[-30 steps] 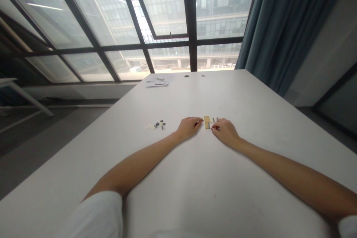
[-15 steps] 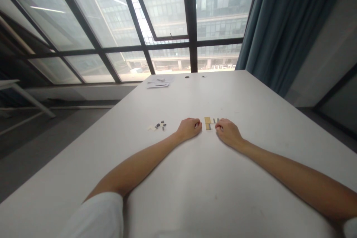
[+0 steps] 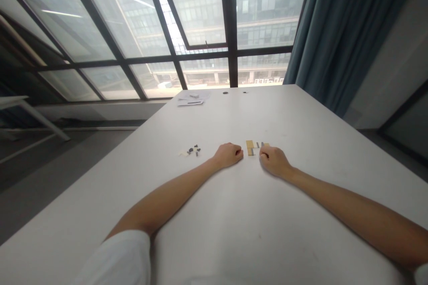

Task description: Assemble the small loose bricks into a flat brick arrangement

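A small flat arrangement of tan studded pieces [image 3: 249,144], like toy building plates, lies between my hands with grey strips [image 3: 257,144] among them. My left hand [image 3: 229,155] rests on the table just left of it, fingers curled into a loose fist. At its right edge is my right hand [image 3: 275,161], fingers bent in and close to the pieces, covering part of them. Whether either hand holds a small piece is hidden. Left of my left hand is a loose cluster of small black, grey and cream pieces [image 3: 191,150].
The white table [image 3: 214,213] stretches to a wide window. Papers with a dark pen-like object [image 3: 195,103] lie at its far left corner. A dark round disc [image 3: 225,93] and a small dark item [image 3: 245,92] are at the far edge. A blue curtain [image 3: 321,35] hangs at right.
My right fingers have curled in and drawn slightly down, uncovering a tan piece beyond them. My left hand keeps its place, its fingers a little more closed. The view has shifted slightly.
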{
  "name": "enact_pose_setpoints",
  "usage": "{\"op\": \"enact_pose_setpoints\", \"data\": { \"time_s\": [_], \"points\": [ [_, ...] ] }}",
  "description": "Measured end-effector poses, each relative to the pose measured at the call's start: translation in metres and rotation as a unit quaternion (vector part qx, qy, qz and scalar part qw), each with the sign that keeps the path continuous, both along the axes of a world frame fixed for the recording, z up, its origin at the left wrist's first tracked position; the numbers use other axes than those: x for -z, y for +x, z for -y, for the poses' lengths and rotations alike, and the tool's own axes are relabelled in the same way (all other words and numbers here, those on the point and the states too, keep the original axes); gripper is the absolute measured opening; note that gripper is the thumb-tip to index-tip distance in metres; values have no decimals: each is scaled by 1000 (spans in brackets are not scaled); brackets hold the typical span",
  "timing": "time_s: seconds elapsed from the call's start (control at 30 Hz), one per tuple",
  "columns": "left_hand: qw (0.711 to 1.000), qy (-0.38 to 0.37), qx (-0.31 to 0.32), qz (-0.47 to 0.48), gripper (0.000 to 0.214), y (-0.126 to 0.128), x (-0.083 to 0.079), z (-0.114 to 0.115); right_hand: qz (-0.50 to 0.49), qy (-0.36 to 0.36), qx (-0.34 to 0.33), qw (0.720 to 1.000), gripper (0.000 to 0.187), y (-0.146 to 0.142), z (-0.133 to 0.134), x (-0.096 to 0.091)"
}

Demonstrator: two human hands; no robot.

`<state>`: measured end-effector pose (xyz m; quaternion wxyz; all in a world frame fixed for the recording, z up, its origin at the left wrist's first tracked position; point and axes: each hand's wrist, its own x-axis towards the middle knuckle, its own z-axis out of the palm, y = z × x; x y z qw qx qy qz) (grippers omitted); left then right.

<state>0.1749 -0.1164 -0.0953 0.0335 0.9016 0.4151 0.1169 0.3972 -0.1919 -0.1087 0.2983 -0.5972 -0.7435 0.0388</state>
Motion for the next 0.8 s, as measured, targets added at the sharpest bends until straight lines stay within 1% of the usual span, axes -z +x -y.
{"op": "enact_pose_setpoints", "data": {
  "time_s": [0.27,0.5,0.8],
  "points": [
    [1000,3,16,-9,36,0,0,-1,2,2,-1,1000,25,0,-3,0],
    [1000,-7,10,-4,35,0,-2,1,0,4,-1,1000,25,0,-4,1],
    [999,11,19,-32,36,0,-4,1,-7,5,-4,1000,25,0,-3,0]
  ]
}}
